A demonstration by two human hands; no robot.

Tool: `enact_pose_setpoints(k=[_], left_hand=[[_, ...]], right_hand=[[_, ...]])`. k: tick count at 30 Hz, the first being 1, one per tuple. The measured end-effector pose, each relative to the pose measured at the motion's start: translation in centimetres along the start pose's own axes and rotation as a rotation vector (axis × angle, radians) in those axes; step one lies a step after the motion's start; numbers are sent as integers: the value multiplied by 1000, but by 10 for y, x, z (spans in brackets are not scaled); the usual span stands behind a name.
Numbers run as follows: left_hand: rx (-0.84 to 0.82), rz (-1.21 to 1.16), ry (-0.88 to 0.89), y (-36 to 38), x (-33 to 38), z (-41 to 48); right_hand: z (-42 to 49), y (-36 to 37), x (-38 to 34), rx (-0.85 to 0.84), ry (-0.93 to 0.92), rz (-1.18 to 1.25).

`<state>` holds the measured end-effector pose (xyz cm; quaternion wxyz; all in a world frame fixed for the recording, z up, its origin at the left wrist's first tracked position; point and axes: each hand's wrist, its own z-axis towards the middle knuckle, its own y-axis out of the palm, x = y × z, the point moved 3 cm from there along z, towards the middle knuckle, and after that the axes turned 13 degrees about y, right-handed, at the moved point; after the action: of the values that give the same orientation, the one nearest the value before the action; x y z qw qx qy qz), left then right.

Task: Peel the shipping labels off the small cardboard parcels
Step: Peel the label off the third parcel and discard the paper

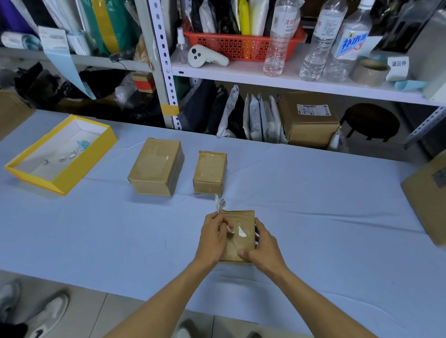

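A small cardboard parcel (240, 240) lies on the blue-clothed table (321, 204) in front of me. My right hand (263, 246) holds its right side and near corner. My left hand (211, 239) pinches a strip of white shipping label (219, 202) that curls up off the parcel's far left corner. Small white label scraps (242, 232) still stick to the parcel's top. Two more small cardboard parcels stand farther back: a larger one (156, 166) and a narrower one (210, 172), both with bare tops.
A yellow-rimmed shallow box (62, 179) holding small scraps sits at the left. Big cardboard boxes stand at the far left (0, 114) and right edge (441, 193). Metal shelving (278, 79) with bottles, a red basket and parcels rises behind the table.
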<state>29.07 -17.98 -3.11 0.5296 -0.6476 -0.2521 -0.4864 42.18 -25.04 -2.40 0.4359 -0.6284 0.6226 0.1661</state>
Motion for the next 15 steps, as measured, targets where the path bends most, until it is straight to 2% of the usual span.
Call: enact_pose_setpoints(k=[11,15], left_hand=[[-10,-73,-43,-4,2,-1],[-80,-89,-101,-3,4,1]], right_hand=[[2,0,0,-3,5,-39],[3,1,0,-7,2,-64]])
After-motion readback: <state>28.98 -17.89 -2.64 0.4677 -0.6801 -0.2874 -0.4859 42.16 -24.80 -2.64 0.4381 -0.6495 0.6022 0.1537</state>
